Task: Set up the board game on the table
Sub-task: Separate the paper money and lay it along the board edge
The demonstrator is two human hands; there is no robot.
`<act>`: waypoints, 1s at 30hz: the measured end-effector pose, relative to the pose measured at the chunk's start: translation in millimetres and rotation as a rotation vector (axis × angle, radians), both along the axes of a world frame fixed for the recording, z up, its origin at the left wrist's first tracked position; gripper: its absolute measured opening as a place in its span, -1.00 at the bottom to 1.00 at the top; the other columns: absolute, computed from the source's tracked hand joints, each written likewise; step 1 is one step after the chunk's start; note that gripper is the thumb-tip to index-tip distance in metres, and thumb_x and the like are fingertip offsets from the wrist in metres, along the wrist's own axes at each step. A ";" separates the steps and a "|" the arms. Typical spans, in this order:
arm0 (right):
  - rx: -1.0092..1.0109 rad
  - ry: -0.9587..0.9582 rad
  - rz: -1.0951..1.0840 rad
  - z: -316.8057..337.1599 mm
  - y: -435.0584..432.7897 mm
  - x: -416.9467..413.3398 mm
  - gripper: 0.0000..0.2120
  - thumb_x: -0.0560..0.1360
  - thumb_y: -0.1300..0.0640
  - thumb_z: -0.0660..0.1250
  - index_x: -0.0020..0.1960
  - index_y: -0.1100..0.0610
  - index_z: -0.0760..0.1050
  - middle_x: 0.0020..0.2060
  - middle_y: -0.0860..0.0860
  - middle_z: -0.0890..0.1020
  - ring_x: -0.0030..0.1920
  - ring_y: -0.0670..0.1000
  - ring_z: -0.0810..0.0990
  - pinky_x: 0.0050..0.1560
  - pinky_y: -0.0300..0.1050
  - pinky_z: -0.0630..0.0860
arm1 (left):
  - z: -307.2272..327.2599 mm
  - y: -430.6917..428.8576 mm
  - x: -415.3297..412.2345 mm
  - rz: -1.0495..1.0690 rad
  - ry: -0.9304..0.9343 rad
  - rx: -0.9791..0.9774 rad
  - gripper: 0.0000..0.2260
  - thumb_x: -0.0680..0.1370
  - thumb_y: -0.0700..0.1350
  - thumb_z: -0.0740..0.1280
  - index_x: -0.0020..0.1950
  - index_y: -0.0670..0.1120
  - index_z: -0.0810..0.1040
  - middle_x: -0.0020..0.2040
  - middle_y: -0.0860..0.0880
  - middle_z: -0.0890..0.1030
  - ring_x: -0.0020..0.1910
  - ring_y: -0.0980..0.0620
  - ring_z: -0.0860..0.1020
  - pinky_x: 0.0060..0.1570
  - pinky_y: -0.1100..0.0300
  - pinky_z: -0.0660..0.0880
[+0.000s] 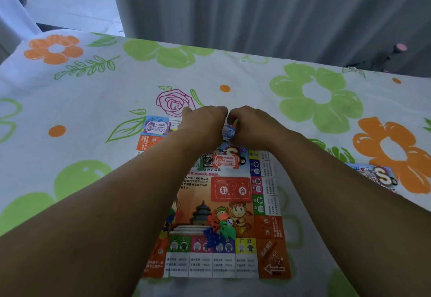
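The left hand (205, 122) and right hand (250, 125) pinch a blue-white packet (227, 132) over the colourful paper board (268, 257) — seemingly opening it; contents follow.

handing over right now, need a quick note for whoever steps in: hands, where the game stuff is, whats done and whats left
Left hand and right hand: both curled on a small blue-and-white item at the board's far edge. What it is cannot be told.
Board: unfolded flat on the flowered tablecloth.
Plastic pieces and die: heaped near the board's near side.
Purple note: far left corner. Red note: centre.
Done: board laid out.
Left: likely sorting pieces and notes.
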State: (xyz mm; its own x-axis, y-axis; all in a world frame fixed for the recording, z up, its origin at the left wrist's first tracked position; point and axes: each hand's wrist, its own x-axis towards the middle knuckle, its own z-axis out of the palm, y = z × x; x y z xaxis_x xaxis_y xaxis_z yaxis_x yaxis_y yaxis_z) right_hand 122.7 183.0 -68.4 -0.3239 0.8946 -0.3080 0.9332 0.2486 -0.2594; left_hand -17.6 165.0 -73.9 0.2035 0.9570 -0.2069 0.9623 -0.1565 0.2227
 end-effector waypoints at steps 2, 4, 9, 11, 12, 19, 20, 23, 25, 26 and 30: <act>-0.015 0.007 0.010 0.7 0.1 -0.4 -0.59 0.40 0.07 0.52 0.21 0.01 0.52 0.04 -0.04 0.54 -0.01 0.06 0.55 0.01 -0.01 0.54 | -0.7 0.3 -0.4 0.006 -0.018 -0.001 -0.57 0.52 -0.14 0.42 0.36 -0.01 0.41 0.25 -0.01 0.60 0.28 -0.10 0.52 0.31 -0.13 0.27; -0.017 0.013 0.012 0.4 0.1 -0.2 -0.60 0.40 0.07 0.52 0.21 0.00 0.53 0.02 -0.05 0.50 -0.01 0.05 0.53 0.01 -0.02 0.53 | -0.8 0.0 -0.6 0.012 -0.026 -0.004 -0.57 0.52 -0.14 0.42 0.37 -0.01 0.41 0.25 -0.01 0.60 0.29 -0.11 0.51 0.32 -0.12 0.27; -0.015 0.020 -0.006 -2.5 1.2 1.2 -0.67 0.40 0.08 0.53 0.11 -0.01 0.51 0.07 -0.03 0.54 0.01 0.06 0.54 0.02 -0.01 0.53 | -1.3 -0.6 -1.7 0.009 -0.012 0.020 -0.58 0.53 -0.14 0.41 0.36 0.00 0.42 0.24 0.01 0.61 0.29 -0.10 0.51 0.33 -0.13 0.26; -0.018 0.015 -0.016 -3.3 1.4 1.0 -0.70 0.40 0.09 0.53 0.06 -0.02 0.49 0.07 -0.01 0.57 0.01 0.07 0.56 0.03 0.00 0.55 | -0.4 -1.5 -1.5 0.001 0.005 0.030 -0.60 0.53 -0.14 0.40 0.35 0.00 0.42 0.23 0.01 0.61 0.28 -0.10 0.52 0.35 -0.13 0.24; -0.018 0.012 -0.021 -3.5 1.5 0.6 -0.70 0.40 0.09 0.53 0.05 -0.02 0.49 0.07 -0.01 0.58 0.01 0.07 0.57 0.03 0.02 0.56 | 0.0 -1.8 -1.3 -0.004 0.013 0.035 -0.60 0.53 -0.14 0.39 0.35 0.00 0.43 0.23 0.01 0.61 0.28 -0.10 0.53 0.35 -0.13 0.24; -0.036 -0.002 -0.029 -1.0 1.5 -1.0 -0.62 0.32 0.02 0.57 0.03 0.01 0.48 0.00 -0.01 0.59 -0.06 0.05 0.59 -0.01 0.05 0.59 | 1.4 -1.9 -0.9 0.004 0.012 0.039 -0.59 0.51 -0.10 0.41 0.35 0.00 0.44 0.24 -0.01 0.60 0.25 -0.09 0.54 0.25 -0.05 0.35; -0.032 0.003 -0.029 -0.9 1.2 -1.4 -0.61 0.31 -0.02 0.58 0.02 0.01 0.49 -0.01 -0.02 0.59 -0.07 0.05 0.59 -0.02 0.04 0.59 | 1.5 -1.8 -1.3 0.008 0.009 0.039 -0.58 0.51 -0.07 0.42 0.35 0.00 0.44 0.24 -0.01 0.60 0.24 -0.09 0.54 0.23 -0.04 0.37; -0.019 0.007 -0.018 -0.6 1.1 -1.1 -0.65 0.33 -0.02 0.56 0.02 0.01 0.51 -0.01 -0.01 0.59 -0.07 0.05 0.59 -0.01 0.05 0.59 | 2.4 -2.2 -1.2 0.012 0.008 0.042 -0.56 0.50 -0.04 0.44 0.36 -0.01 0.44 0.24 -0.03 0.60 0.23 -0.10 0.55 0.20 -0.01 0.40; -0.013 0.001 -0.008 -0.9 0.9 -0.3 -0.69 0.37 0.05 0.53 0.05 0.02 0.52 0.03 0.01 0.58 -0.03 0.08 0.58 0.02 0.06 0.59 | 2.3 -2.5 0.0 0.014 0.007 0.046 -0.57 0.51 -0.07 0.42 0.36 -0.01 0.45 0.23 -0.04 0.60 0.22 -0.10 0.55 0.18 0.00 0.42; -0.010 0.001 -0.007 -0.7 0.8 0.3 -0.71 0.40 0.07 0.52 0.06 0.02 0.52 0.05 0.01 0.57 -0.01 0.08 0.58 0.04 0.06 0.58 | 1.9 -2.4 0.5 0.017 0.004 0.046 -0.58 0.51 -0.09 0.42 0.35 -0.02 0.45 0.22 -0.04 0.60 0.21 -0.10 0.56 0.17 0.00 0.43; -0.017 0.007 -0.005 -1.2 0.9 0.9 -0.72 0.42 0.12 0.50 0.08 0.02 0.51 0.08 0.01 0.56 0.03 0.08 0.56 0.07 0.03 0.56 | -0.6 -0.9 1.2 0.029 -0.047 0.028 -0.59 0.49 -0.15 0.43 0.32 -0.04 0.47 0.20 -0.04 0.62 0.18 -0.10 0.57 0.11 0.00 0.50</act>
